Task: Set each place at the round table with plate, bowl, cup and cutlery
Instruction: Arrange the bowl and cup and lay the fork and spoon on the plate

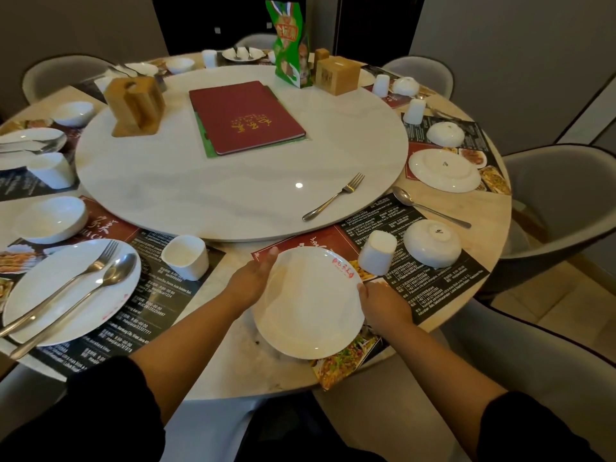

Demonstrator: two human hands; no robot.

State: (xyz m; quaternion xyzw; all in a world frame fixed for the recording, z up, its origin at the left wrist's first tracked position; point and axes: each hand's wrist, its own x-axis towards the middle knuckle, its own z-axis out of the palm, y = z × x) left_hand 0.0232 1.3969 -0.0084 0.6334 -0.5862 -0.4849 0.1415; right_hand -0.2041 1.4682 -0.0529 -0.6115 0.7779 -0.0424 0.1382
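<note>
Private dining room, grey walls; padded grey chairs (550,201) ring a round beige stone desk (230,368) with a white marble turntable (186,195) at its centre; a dark printed paper placemat (436,295) marks the near seat.

Round white plate with a red crest (308,305) lies face up over the mat's left part, overhanging onto bare stone, close to the desk's near edge; resting or hovering, cannot tell.

Left hand (251,278) cups the left rim, fingers curved along it; right hand (383,303) grips the right rim, thumb on top; a two-sided hold, likely to keep it level while centring.

Small white cup (378,253) stands mouth-down just beside the plate's far-right rim; white bowl (432,242) inverted next to it; probably kept clean that way.

Steel fork (333,196) lies on the turntable's edge; steel spoon (430,208) lies beyond the bowl; both look reachable.

Judgement: sliding the plate right is tight against the cup; the near edge leaves little margin; open stone to the left.
</note>
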